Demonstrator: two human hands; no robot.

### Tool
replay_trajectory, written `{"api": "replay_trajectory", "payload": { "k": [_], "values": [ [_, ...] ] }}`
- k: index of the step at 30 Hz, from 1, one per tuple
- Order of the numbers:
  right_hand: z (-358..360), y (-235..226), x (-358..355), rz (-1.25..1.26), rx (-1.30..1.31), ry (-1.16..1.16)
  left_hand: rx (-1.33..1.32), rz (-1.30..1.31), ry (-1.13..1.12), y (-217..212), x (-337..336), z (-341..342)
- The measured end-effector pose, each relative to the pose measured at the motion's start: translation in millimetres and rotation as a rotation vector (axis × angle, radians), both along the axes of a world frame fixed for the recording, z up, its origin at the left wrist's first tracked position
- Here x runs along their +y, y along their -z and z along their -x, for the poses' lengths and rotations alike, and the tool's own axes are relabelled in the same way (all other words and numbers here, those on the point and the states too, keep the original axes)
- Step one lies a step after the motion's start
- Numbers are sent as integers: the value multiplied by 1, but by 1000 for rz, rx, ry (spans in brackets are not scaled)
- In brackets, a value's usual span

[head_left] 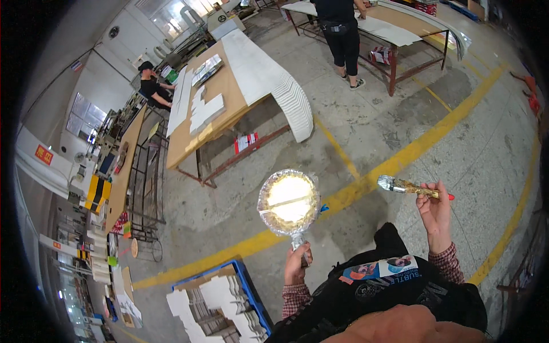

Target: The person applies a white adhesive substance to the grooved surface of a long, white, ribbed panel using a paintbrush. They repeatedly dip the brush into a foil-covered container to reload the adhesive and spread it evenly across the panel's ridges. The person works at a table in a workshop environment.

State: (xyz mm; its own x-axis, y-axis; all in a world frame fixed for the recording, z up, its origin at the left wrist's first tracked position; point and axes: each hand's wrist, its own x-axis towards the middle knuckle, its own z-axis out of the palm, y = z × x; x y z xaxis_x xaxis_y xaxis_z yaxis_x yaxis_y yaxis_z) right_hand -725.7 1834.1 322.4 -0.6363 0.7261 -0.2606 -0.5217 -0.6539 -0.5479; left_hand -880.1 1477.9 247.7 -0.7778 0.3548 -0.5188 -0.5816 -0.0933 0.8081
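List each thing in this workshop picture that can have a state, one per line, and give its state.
Left hand: closed around the pan's handle.
Foil-wrapped pan: held up, tilted, its glue-coated face showing.
Right hand: pinching the brush handle.
Brush: held level, bristles pointing left, smeared with glue.
Blue crate: on the floor, open, filled with white pieces.
Long table: loaded with stacked white sheets.

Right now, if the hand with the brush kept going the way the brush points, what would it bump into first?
The right hand points its brush leftward toward the round foil-wrapped pan held in the left hand. The pan's rim would probably come first, though depth is hard to judge here.
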Motion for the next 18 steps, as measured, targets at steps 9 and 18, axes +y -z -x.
{"api": "replay_trajectory", "payload": {
  "k": [9,18],
  "values": [
    [227,15,233,15,-12,-3,44,9,-178,-22,185,202],
    [495,-11,346,47,-53,-418,66,71,-420,-47,309,352]
  ]
}}
